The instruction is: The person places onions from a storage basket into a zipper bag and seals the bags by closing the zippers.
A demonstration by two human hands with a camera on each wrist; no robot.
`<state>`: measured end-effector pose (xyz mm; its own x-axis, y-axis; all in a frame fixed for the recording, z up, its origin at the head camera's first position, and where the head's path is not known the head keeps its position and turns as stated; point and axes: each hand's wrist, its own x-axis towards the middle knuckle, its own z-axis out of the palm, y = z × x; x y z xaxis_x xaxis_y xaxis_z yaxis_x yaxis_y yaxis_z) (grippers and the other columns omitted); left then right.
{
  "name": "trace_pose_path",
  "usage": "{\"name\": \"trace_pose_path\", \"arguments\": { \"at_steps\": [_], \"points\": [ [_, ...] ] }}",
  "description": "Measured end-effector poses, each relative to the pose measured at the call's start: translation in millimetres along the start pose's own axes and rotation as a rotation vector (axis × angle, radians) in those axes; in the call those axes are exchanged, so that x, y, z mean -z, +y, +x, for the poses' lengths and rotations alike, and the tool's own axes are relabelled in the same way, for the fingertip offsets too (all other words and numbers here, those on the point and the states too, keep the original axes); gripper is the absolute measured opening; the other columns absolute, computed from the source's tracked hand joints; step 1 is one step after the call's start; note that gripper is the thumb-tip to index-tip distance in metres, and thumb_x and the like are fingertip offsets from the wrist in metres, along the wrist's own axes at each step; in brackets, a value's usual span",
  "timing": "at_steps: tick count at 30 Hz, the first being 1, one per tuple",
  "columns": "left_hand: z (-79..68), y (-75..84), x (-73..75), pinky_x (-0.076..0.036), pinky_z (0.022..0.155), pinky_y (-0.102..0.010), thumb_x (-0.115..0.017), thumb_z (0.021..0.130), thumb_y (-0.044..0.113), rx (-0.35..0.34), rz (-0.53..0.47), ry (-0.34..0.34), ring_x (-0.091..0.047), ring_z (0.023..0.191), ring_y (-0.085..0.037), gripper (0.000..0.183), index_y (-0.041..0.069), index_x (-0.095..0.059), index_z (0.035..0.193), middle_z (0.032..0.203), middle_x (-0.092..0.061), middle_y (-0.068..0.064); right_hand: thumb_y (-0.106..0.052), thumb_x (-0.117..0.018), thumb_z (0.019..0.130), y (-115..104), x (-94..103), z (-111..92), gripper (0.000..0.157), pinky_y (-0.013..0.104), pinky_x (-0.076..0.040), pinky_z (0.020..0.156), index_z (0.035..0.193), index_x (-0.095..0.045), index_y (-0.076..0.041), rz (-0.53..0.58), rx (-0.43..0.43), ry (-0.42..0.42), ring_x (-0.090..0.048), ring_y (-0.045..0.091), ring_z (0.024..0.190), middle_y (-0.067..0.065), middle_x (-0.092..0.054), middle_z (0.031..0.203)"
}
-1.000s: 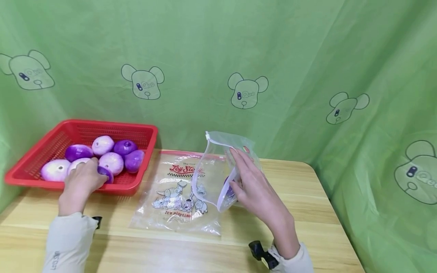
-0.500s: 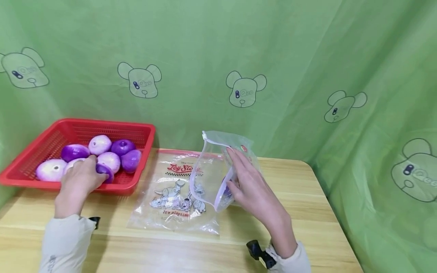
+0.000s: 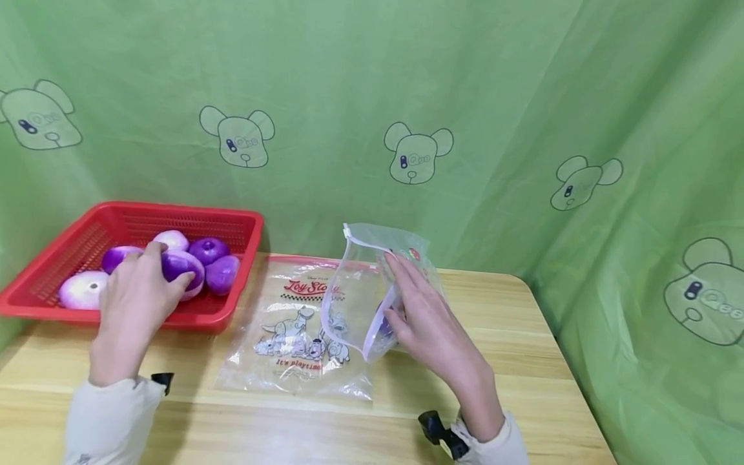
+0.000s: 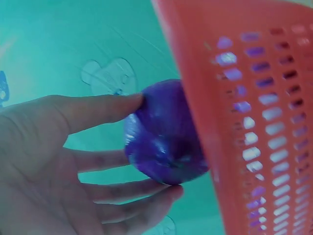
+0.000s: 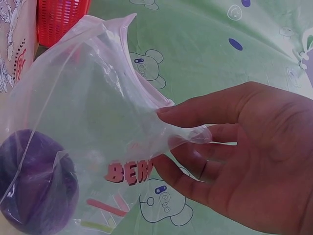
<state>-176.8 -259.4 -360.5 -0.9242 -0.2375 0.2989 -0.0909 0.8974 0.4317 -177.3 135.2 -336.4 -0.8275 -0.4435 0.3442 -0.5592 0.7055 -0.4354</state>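
Note:
My left hand (image 3: pixel 136 290) grips a purple onion (image 4: pixel 164 132) between thumb and fingers, raised over the near side of the red basket (image 3: pixel 252 248). Several purple and whitish onions (image 3: pixel 84 289) lie in that basket, some partly hidden behind the hand. My right hand (image 3: pixel 433 316) pinches the rim of a clear zip bag (image 3: pixel 354 284) and keeps its mouth spread toward the left. Inside this bag sits a purple onion (image 5: pixel 39 181), plain in the right wrist view but mostly hidden in the head view. "BERR" lettering shows on the bag's side.
A flat clear bag (image 3: pixel 290 381) with Toy Story print lies on the wooden table (image 3: pixel 500 361) between the basket and the held bag, which partly overlaps it. A green curtain (image 3: pixel 325 116) with mouse heads hangs behind and at the right.
My left hand has lifted the purple onion up from among the others, from the basket's near side. My right hand stays on the bag, and the view has shifted slightly.

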Motion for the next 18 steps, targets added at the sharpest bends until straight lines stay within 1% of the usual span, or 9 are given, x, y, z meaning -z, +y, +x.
{"name": "trace_pose_path", "arguments": {
  "at_steps": [2,5,7,9,11,15,18],
  "points": [
    [-1.8,8.5,1.3,-0.044,0.068,-0.065,-0.076,0.087,0.027,-0.018,-0.025,0.043,-0.054,0.095,-0.056,0.06,-0.006,-0.05,0.129,0.106,-0.055,-0.034,0.008,-0.068,0.085,-0.3,-0.4,0.2,0.087,0.033,-0.054,0.094,0.158,-0.024,-0.009,0.002,0.002,0.002,-0.036,0.028,0.142,0.009,-0.025,0.162],
    [-4.7,22.2,3.6,-0.044,0.078,-0.069,-0.077,0.087,0.027,-0.062,-0.066,0.083,-0.053,0.105,-0.053,0.06,-0.005,-0.051,0.131,0.117,-0.056,-0.033,0.008,-0.068,0.085,-0.7,-1.1,0.2,0.087,0.032,-0.055,0.092,0.158,-0.024,-0.009,0.002,0.005,0.004,-0.037,0.028,0.142,0.009,-0.025,0.162],
    [-7.2,31.1,5.4,-0.042,0.085,-0.07,-0.077,0.087,0.028,-0.089,-0.105,0.091,-0.052,0.112,-0.051,0.061,-0.004,-0.051,0.133,0.124,-0.055,-0.031,0.007,-0.069,0.085,-1.1,-1.4,0.1,0.087,0.031,-0.055,0.091,0.158,-0.024,-0.009,0.0,0.007,0.006,-0.038,0.028,0.141,0.009,-0.026,0.162],
    [-10.1,39.6,7.1,-0.042,0.09,-0.069,-0.077,0.087,0.029,-0.118,-0.145,0.099,-0.05,0.117,-0.049,0.063,-0.005,-0.052,0.134,0.129,-0.053,-0.03,0.007,-0.069,0.085,-1.5,-1.7,0.0,0.087,0.032,-0.054,0.092,0.158,-0.024,-0.009,-0.002,0.011,0.01,-0.038,0.028,0.141,0.01,-0.026,0.162],
    [-13.7,48.0,8.7,-0.043,0.091,-0.067,-0.077,0.087,0.029,-0.148,-0.182,0.121,-0.05,0.117,-0.048,0.063,-0.004,-0.053,0.135,0.129,-0.054,-0.029,0.006,-0.07,0.085,-2.3,-2.0,0.0,0.087,0.033,-0.053,0.095,0.158,-0.024,-0.009,-0.002,0.018,0.015,-0.038,0.029,0.141,0.01,-0.027,0.162],
    [-22.3,64.3,10.2,-0.048,0.086,-0.061,-0.079,0.086,0.028,-0.217,-0.243,0.177,-0.054,0.109,-0.043,0.061,-0.002,-0.056,0.133,0.123,-0.059,-0.025,0.006,-0.07,0.085,-4.6,-2.6,-0.1,0.086,0.038,-0.048,0.102,0.157,-0.025,-0.008,-0.006,0.033,0.025,-0.034,0.029,0.144,0.011,-0.027,0.162],
    [-28.6,75.6,10.0,-0.048,0.089,-0.057,-0.081,0.084,0.026,-0.286,-0.284,0.212,-0.057,0.11,-0.04,0.059,0.0,-0.058,0.131,0.123,-0.061,-0.022,0.005,-0.071,0.085,-7.1,-3.0,-0.5,0.087,0.036,-0.05,0.101,0.157,-0.025,-0.008,-0.005,0.037,0.027,-0.038,0.029,0.141,0.01,-0.027,0.162]
  ]
}}
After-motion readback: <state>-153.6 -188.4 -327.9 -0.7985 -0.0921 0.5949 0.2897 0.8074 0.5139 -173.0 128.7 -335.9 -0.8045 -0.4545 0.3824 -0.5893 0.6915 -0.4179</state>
